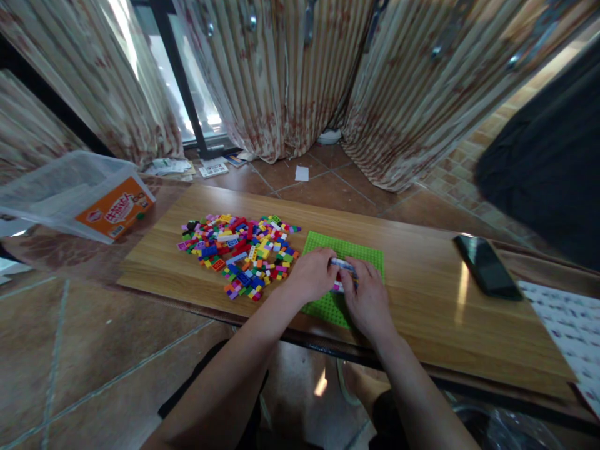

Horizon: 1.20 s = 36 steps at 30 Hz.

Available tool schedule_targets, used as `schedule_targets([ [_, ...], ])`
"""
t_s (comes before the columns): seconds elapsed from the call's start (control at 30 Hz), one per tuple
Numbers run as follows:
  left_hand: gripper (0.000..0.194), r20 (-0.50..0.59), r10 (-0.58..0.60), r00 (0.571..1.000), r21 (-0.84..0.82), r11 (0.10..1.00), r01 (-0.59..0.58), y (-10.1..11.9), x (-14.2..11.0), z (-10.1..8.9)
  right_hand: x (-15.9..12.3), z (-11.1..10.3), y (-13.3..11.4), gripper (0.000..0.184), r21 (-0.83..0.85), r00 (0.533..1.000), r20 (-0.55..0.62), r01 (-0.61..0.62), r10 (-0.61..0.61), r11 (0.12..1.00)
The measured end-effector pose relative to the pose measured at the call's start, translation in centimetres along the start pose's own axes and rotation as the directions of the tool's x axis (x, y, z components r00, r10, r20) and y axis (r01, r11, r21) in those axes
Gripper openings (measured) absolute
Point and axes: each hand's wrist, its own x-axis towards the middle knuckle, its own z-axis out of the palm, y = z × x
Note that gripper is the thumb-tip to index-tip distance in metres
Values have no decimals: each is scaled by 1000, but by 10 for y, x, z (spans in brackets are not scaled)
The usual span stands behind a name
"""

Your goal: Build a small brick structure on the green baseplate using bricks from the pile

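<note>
A green studded baseplate [328,310] lies on the wooden board in front of me. Over its middle, my left hand [315,272] and my right hand [368,292] meet from either side around a small build of toy bricks [344,264]. A pale bluish-white strip of it shows on top, with bits of pink and white below between the fingers. Both hands have their fingers bent in on the build; most of it is hidden under them. To the left of the plate spreads a heap of loose toy bricks [244,253] in many colours.
A clear plastic bin [60,194] with an orange label stands at the left. A black phone [487,265] lies on the wooden board [422,294] to the right, near a printed sheet [567,325]. Curtains [281,75] hang beyond the board; papers lie on the tiled floor.
</note>
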Motion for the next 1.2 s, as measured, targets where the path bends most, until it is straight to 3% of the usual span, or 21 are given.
schedule_targets([
  [1.2, 21, -11, 10, 1000, -23, 1000, -10, -2, 0, 2, 0, 0, 0, 36, 15, 1000, -15, 10, -10, 1000],
])
